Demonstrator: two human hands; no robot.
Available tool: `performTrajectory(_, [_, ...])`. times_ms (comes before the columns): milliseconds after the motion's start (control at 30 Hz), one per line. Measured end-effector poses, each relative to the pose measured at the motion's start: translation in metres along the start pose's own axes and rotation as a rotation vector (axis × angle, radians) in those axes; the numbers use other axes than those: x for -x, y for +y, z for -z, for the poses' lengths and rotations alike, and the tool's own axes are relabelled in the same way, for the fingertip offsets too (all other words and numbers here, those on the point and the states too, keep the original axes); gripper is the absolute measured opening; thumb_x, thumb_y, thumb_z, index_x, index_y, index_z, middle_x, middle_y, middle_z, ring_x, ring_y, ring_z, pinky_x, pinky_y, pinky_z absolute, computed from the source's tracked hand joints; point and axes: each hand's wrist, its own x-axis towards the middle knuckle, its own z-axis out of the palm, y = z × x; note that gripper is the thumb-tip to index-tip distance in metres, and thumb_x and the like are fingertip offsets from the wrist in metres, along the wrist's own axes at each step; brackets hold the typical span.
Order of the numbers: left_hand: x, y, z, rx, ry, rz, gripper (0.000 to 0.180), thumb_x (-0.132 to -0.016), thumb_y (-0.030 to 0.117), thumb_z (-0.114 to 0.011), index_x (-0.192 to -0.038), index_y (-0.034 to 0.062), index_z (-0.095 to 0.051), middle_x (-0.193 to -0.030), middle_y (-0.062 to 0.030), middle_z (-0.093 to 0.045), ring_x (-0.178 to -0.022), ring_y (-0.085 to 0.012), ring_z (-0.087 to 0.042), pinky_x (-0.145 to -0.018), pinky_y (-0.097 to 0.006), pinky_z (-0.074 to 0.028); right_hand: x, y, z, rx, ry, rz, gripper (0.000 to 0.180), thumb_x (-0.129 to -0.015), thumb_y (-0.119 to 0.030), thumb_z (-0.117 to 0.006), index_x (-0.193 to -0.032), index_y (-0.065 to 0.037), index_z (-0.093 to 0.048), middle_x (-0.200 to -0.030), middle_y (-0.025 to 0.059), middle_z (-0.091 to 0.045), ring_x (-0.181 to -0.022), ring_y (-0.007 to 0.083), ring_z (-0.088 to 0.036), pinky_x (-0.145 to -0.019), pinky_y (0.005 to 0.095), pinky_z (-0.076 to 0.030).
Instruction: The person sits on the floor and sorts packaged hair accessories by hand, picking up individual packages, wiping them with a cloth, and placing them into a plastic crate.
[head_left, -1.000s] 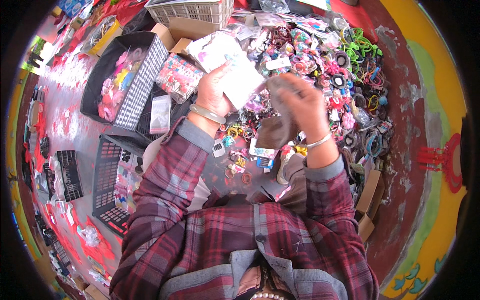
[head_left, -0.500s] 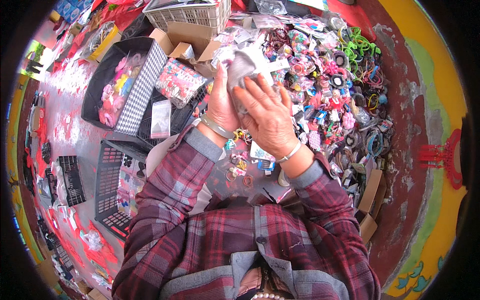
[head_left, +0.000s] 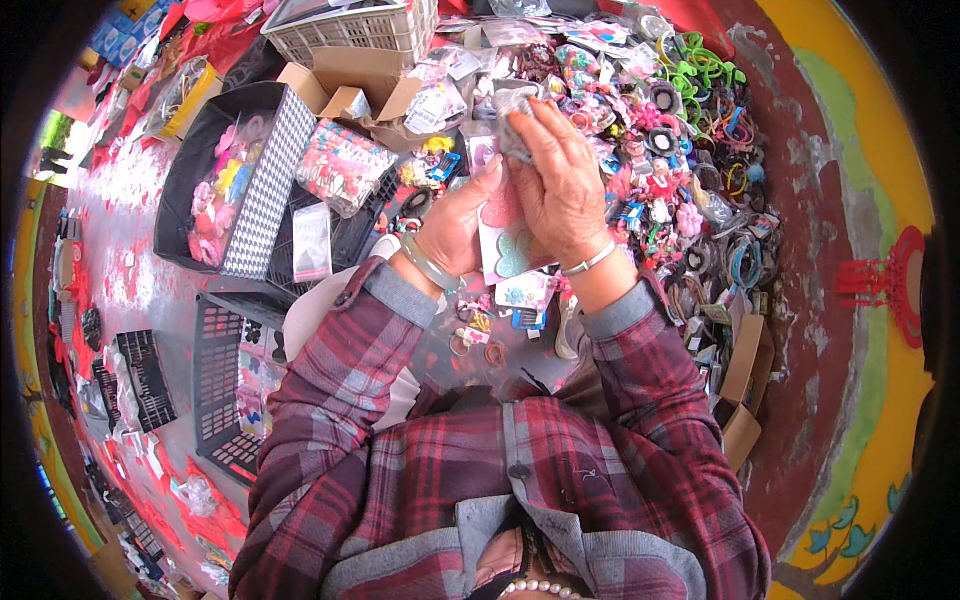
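My left hand (head_left: 462, 220) holds a flat packet of hair accessories (head_left: 508, 250) on a pinkish card with a teal shape on it, gripping it from the left. My right hand (head_left: 562, 180) lies over the top of the packet and pinches a grey cloth (head_left: 512, 112) against it. Both wrists wear bangles, and the sleeves are red plaid. Most of the packet's front is hidden under my right hand.
A heap of colourful hair ties and clips (head_left: 680, 150) spreads to the right. A black box of pink items (head_left: 255, 200), a white basket (head_left: 350, 25), open cardboard boxes (head_left: 350, 85) and black crates (head_left: 220, 390) lie to the left. More cardboard boxes (head_left: 745, 380) sit at right.
A second ago my hands were apart, the left holding the packet up and the right holding the cloth. They have come together, and the right hand now presses the cloth on the packet.
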Motion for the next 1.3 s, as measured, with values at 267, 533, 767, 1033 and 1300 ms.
performTrajectory(267, [-0.002, 0.020, 0.008, 0.051, 0.083, -0.086, 0.048, -0.092, 0.033, -0.039, -0.126, -0.0013, -0.037, -0.119, -0.0154, -0.049, -0.106, -0.0268, -0.052, -0.092, -0.040, -0.041, 0.000, 0.065, -0.002, -0.643, 0.261, -0.707, 0.023, -0.086, -0.014, -0.055, -0.105, -0.002, -0.057, -0.085, 0.0043, -0.063, -0.075, 0.0092, -0.056, -0.067, 0.0264, -0.046])
performTrajectory(533, [-0.009, 0.023, 0.011, 0.072, 0.270, -0.210, 0.044, -0.093, 0.037, -0.038, -0.120, 0.0032, -0.045, -0.114, -0.0106, -0.055, -0.102, -0.0238, -0.054, -0.091, -0.038, -0.041, 0.005, -0.011, 0.004, 0.091, 0.127, 0.200, 0.034, -0.066, -0.010, -0.066, -0.099, -0.014, -0.062, -0.102, 0.0072, -0.059, -0.083, 0.0235, -0.058, -0.071, 0.0335, -0.049])
performTrajectory(767, [-0.004, 0.042, 0.021, 0.135, 0.154, -0.250, 0.043, -0.094, 0.030, -0.033, -0.121, -0.0014, -0.041, -0.118, -0.0168, -0.050, -0.104, -0.0304, -0.052, -0.093, -0.045, -0.040, 0.008, 0.002, -0.008, 0.097, 0.058, 0.040, 0.015, -0.069, -0.020, -0.068, -0.078, -0.009, -0.064, -0.092, 0.0058, -0.059, -0.080, 0.0263, -0.055, -0.069, 0.0357, -0.046])
performTrajectory(1033, [0.007, 0.053, 0.004, 0.013, 0.224, -0.247, 0.046, -0.092, 0.033, -0.038, -0.118, -0.0039, -0.043, -0.114, -0.0156, -0.053, -0.104, -0.0277, -0.053, -0.091, -0.040, -0.042, 0.006, 0.034, 0.030, -1.045, -0.354, -0.889, 0.030, -0.082, -0.015, -0.062, -0.108, -0.001, -0.059, -0.084, 0.0032, -0.062, -0.075, 0.0094, -0.057, -0.067, 0.0220, -0.046])
performTrajectory(1300, [0.029, 0.049, 0.026, -0.046, 0.104, -0.222, 0.040, -0.086, 0.028, -0.055, -0.112, -0.0022, -0.048, -0.102, -0.0100, -0.059, -0.092, -0.0200, -0.058, -0.084, -0.033, -0.046, 0.021, 0.014, 0.020, -1.025, -0.644, -0.790, 0.013, -0.080, -0.011, -0.061, -0.080, 0.001, -0.065, -0.072, 0.0012, -0.061, -0.061, 0.0065, -0.054, -0.053, 0.0200, -0.041])
